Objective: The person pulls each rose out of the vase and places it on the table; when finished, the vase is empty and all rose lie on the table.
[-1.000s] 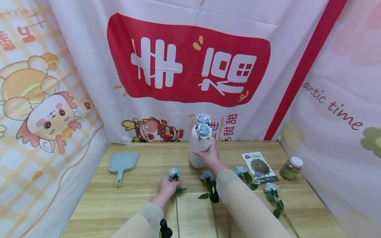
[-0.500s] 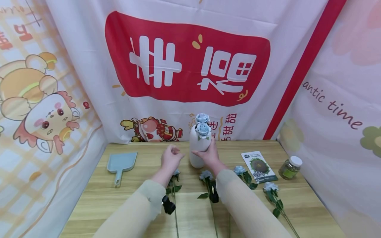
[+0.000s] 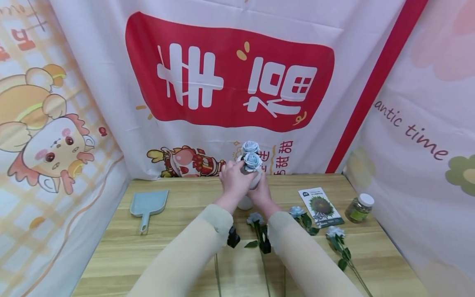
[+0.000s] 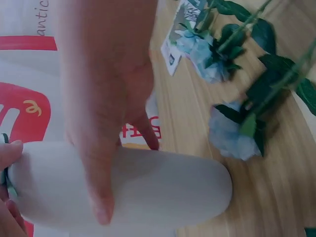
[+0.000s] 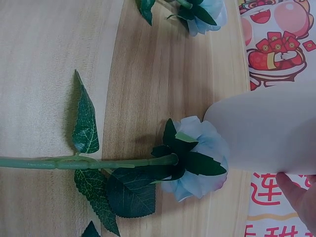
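A white vase [image 4: 168, 187] stands on the table with two pale blue roses [image 3: 252, 161] at its mouth. My right hand [image 3: 261, 193] grips the vase's body, thumb and fingers on either side, as the left wrist view shows closely. At the mouth, my left hand [image 3: 235, 178] pinches the green part under the front rose; only its fingertips [image 4: 11, 153] show in the left wrist view. Just in front of the vase lies another blue rose [image 5: 195, 153] with dark green leaves.
More blue roses lie to the right, one [image 3: 297, 212] near a sunflower seed packet [image 3: 321, 207], another [image 3: 335, 232] nearer the front. A lidded jar [image 3: 359, 208] stands at the right edge. A light blue dustpan [image 3: 149, 203] lies left. Printed cloth [image 3: 230, 78] hangs behind the table [image 3: 178, 243].
My left hand has let go of a rose lying on the table, risen and moved right to the roses at the vase mouth. My right hand has stayed on the vase.
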